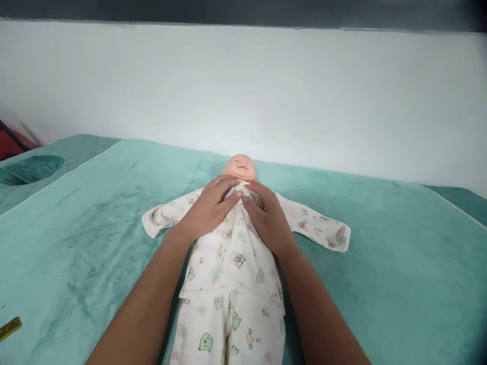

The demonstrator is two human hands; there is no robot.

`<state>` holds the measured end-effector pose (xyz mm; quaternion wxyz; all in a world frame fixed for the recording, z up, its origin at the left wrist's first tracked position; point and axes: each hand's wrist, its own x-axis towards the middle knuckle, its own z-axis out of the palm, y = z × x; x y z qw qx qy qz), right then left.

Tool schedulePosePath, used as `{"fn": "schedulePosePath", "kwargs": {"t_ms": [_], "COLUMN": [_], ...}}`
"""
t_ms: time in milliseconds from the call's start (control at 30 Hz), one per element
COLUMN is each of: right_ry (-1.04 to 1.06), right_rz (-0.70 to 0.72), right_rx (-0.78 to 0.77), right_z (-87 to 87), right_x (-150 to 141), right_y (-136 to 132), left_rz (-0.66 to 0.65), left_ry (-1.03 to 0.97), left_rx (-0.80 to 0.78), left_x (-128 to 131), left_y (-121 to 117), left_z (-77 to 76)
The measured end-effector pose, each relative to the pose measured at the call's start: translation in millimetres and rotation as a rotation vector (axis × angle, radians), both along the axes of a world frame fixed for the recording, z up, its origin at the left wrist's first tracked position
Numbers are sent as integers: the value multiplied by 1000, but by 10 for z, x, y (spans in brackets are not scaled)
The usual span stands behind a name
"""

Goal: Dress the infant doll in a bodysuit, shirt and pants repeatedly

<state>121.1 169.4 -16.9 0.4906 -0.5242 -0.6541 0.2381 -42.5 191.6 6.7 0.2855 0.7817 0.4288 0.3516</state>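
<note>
A baby doll (240,166) lies on its back on a teal blanket (95,218), head away from me. It wears a white printed sleepsuit (236,274) with both sleeves spread out to the sides. My left hand (209,208) rests on the doll's chest, fingers together and pointing right toward the collar. My right hand (268,215) rests on the chest from the other side. The fingertips of both hands meet at the garment's front just under the chin and seem to pinch the fabric there.
A white wall (266,91) rises right behind the bed. A yellow strip (9,328), maybe a tape measure, lies at the blanket's near left edge. A dark teal pillow or hollow (30,169) and something red (11,144) sit at the far left.
</note>
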Motion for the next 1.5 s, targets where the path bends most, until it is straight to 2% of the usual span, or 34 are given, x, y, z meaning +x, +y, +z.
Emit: {"fn": "schedulePosePath", "kwargs": {"t_ms": [167, 367, 533, 667, 767, 867, 1000, 1133, 1233, 1333, 1400, 1500], "right_ry": [63, -27, -68, 5, 35, -115, -503, -757, -804, -772, -707, -647], "right_rz": [-17, 25, 1, -38, -85, -132, -167, -207, -273, -387, -489, -588], "right_rx": [-24, -24, -25, -8, 13, 29, 52, 15, -110, -142, -175, -274], "right_z": [6, 40, 42, 2, -54, -137, -282, -415, -483, -510, -505, -488], "right_x": [-5, 2, -7, 4, 60, 163, 412, 902, 1378, 1745, 1857, 1863], "right_y": [-10, -14, -24, -10, 37, 90, 54, -166, -365, -525, -604, -671], "left_rz": [2, 11, 21, 15, 81, 188, 378, 544, 683, 841, 911, 931], "left_ry": [-2, 2, -5, 4, 16, 97, 410, 655, 696, 664, 628, 512], "left_rx": [-6, -4, -3, 10, 109, 213, 231, 182, 124, 93, 69, 3], "left_x": [0, 5, 7, 10, -19, -141, -497, -941, -1168, -1242, -1239, -1243], "left_y": [-4, 3, -3, 8, 49, 73, -39, -292, -477, -601, -645, -667], "left_z": [1, -10, -14, -14, -72, -221, -474, -637, -673, -660, -643, -630]}}
